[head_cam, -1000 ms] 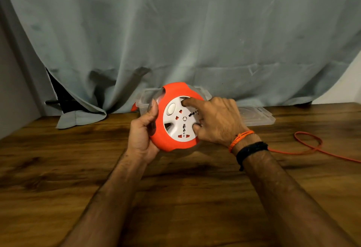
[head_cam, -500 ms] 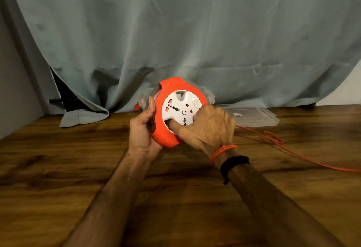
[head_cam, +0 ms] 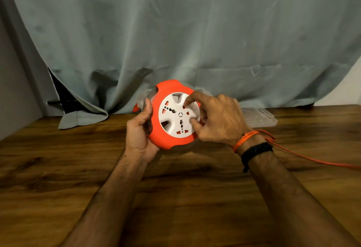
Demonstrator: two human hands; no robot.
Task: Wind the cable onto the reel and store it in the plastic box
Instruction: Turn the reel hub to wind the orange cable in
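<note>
So the person's got the orange cable reel [head_cam: 170, 139] held up off the wooden table [head_cam: 175, 198], right in the middle of the shot, white socket face [head_cam: 178, 115] tilted toward the camera. The left hand [head_cam: 139, 135] grips the reel's left edge, thumb up along the rim and the other fingers curled round the back where they can't be seen. The right hand [head_cam: 218, 121] is on the white face, index fingertip pressed into the upper right part of the disc and thumb tip pressed lower down on the same side, rest of the fingers loosely bent behind the rim. The orange cable [head_cam: 304, 157] trails off across the table to the right, with a small loop just behind the right wrist, which has an orange thread band [head_cam: 246, 137] and a black band [head_cam: 256, 149] on it. The clear plastic box [head_cam: 143, 100] sits on the table right behind the reel, mostly hidden by it, and its clear lid [head_cam: 259, 117] lies flat just to the right. A grey-green curtain [head_cam: 195, 32] hangs across the back.
</note>
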